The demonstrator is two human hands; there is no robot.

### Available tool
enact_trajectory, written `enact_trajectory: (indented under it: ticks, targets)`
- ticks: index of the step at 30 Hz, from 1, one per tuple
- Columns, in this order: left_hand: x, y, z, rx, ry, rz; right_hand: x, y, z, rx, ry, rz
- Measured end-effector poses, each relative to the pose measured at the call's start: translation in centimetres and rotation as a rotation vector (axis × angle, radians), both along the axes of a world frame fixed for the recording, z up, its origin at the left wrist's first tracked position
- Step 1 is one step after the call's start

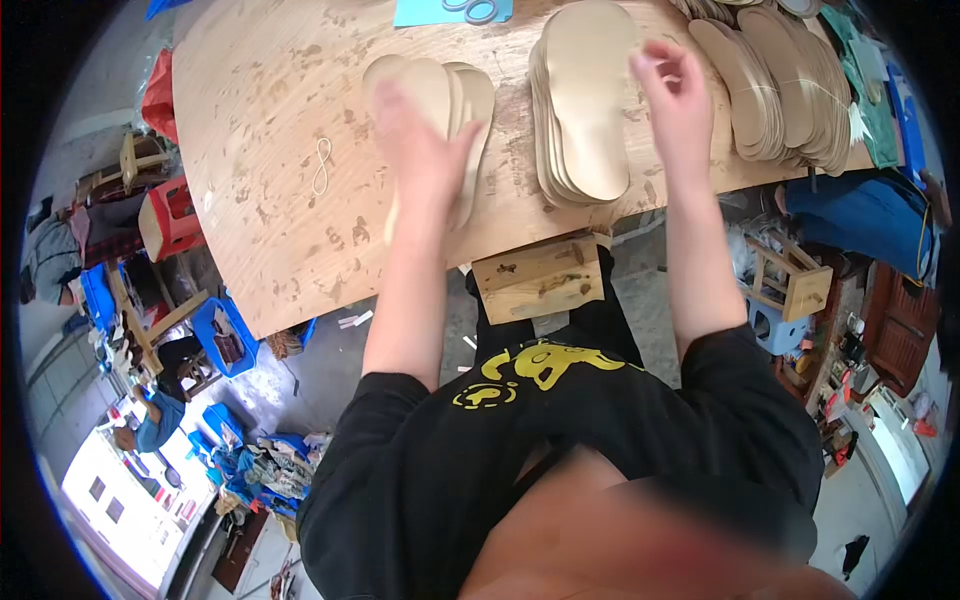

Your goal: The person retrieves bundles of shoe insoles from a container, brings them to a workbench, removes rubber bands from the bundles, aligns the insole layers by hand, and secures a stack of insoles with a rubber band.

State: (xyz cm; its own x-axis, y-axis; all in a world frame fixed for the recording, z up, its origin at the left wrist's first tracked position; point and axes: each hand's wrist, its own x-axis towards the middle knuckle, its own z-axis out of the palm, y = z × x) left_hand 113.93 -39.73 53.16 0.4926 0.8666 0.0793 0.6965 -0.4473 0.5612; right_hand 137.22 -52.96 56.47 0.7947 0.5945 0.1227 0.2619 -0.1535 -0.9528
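Observation:
My left hand is over a small spread of beige insoles. Its thumb stands out from the fingers, which are stretched and smeared by motion. Whether it touches the insoles I cannot tell. To the right is a taller, overlapping stack of beige insoles. Just beyond that stack's right side is my right hand, its fingers loosely bent and apart, with nothing visible in them. A thin cord loop lies on the wooden table, left of my left hand.
Several tied bundles of insoles fill the table's right end. Scissors rest on a blue sheet at the far edge. A small wooden board juts out at the near edge. Blue crates and a red stool stand to the left.

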Motion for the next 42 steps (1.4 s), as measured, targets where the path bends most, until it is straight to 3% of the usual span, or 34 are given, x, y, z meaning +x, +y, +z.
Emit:
enact_trajectory:
  ticks: [1, 4, 8, 12, 15, 18, 21, 27, 33, 38, 42]
  targets:
    - [2.9, -1.1, 1.2, 0.040, -0.089, -0.139, 2.2, 0.7, -1.4, -0.001, -0.170, -0.057]
    - [10.7, -4.5, 1.3, 0.104, -0.178, -0.492, 3.2, 3.0, -2.1, -0.073, 0.006, -0.065]
    - [14.0, -5.4, 0.4, 0.055, -0.188, -0.489, 5.5, 3.9, -5.7, 0.103, -0.348, -0.044]
    - [14.3, -5.0, 0.1, -0.044, -0.206, -0.430, 5.2, 3.6, -6.3, 0.045, -0.458, -0.037]
    - [14.6, -4.8, 0.2, -0.071, -0.193, -0.439, 3.8, 4.4, -3.6, 0.079, -0.334, -0.210]
    - [14.9, -4.8, -0.1, -0.036, -0.164, -0.459, 5.9, 4.4, -5.6, 0.125, -0.288, -0.021]
    - [15.1, -4.7, -0.5, 0.015, -0.120, -0.472, 6.2, 4.6, -5.8, 0.012, -0.286, -0.075]
    - [14.6, -5.0, -0.6, 0.030, -0.056, -0.487, 7.0, 4.6, -6.2, 0.049, -0.129, 0.043]
    - [14.7, -4.8, -1.3, -0.043, -0.214, -0.407, 5.6, 2.6, -7.1, 0.099, -0.619, 0.196]
    - [14.7, -4.8, -1.2, -0.191, -0.387, -0.320, 4.3, 1.5, -8.2, 0.116, -0.448, 0.220]
    - [14.5, -4.5, -0.8, -0.031, -0.229, -0.439, 5.2, 1.6, -7.7, 0.230, -0.346, 0.240]
